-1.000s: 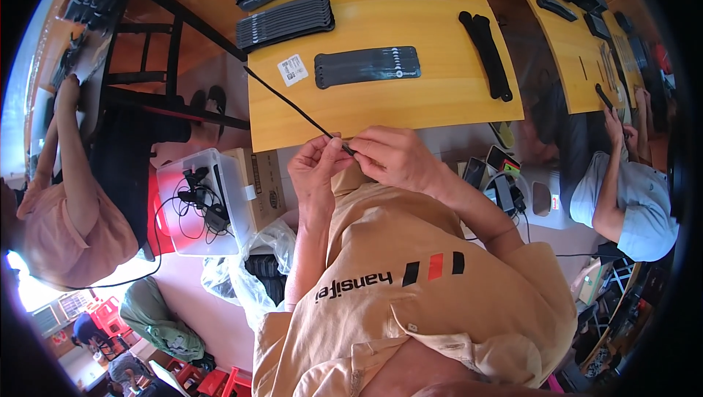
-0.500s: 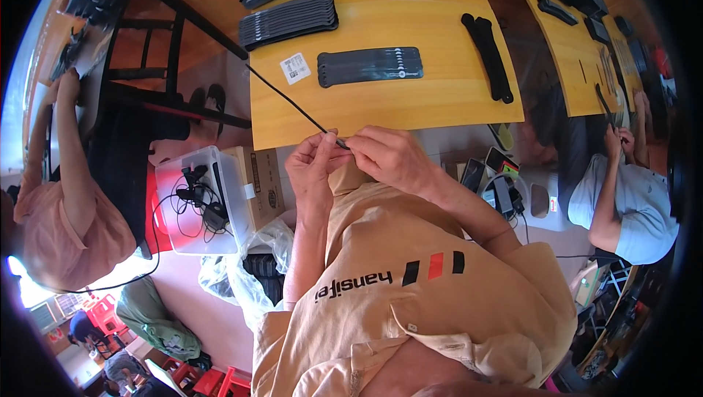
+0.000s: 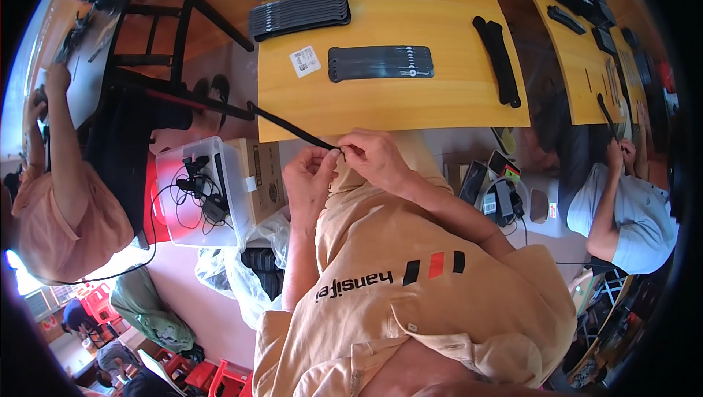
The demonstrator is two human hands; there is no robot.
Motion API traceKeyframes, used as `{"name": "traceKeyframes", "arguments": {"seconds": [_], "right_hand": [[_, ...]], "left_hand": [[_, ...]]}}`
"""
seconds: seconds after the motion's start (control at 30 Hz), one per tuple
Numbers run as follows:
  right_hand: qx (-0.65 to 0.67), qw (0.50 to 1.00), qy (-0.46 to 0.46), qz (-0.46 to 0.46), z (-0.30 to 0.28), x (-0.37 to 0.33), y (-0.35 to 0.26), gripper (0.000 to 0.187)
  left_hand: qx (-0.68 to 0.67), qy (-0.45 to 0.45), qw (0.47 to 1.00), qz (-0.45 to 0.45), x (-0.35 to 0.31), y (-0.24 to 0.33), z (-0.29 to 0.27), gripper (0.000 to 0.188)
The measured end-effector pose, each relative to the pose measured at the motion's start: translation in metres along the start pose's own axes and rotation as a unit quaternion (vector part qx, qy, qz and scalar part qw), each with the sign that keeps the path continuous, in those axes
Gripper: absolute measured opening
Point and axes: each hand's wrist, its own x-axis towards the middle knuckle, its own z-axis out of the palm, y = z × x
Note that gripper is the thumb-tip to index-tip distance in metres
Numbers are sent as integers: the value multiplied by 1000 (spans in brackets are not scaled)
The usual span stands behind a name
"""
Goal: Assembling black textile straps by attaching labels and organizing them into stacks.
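Note:
A narrow black strap (image 3: 289, 127) reaches from my fingers up and left, past the front edge of the table. My left hand (image 3: 307, 177) pinches it near its right end between thumb and fingers. Right beside it, the fingers of my right hand (image 3: 375, 157) are closed on the tip of the same strap; they partly hide that end. On the yellow table (image 3: 447, 104) beyond lie a flat row of black straps (image 3: 373, 64), a folded black strap bundle (image 3: 498, 64) and a white printed label (image 3: 304, 61).
Stacked black straps (image 3: 300, 15) lie at the table's far left. Below stand a clear bin (image 3: 172, 223) of cables and a cardboard box (image 3: 267, 170). People work at the left (image 3: 73, 210) and right (image 3: 622, 210), the latter beside another yellow table (image 3: 575, 97).
The strap has turned, showing a broader face, and its far end sits lower. My hands remain together on its near end, slightly lower. The view has shifted a little.

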Motion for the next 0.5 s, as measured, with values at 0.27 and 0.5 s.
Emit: {"name": "traceKeyframes", "arguments": {"seconds": [0.27, 0.5], "right_hand": [[-26, 999, 5, -34, 4, 0, -3, 5], [-127, 983, 12, -134, 6, -3, -4, 7]], "left_hand": [[-69, -33, 997, -26, -1, -1, -3, 14], [-151, -92, 984, -35, 4, 1, -8, 13]]}}
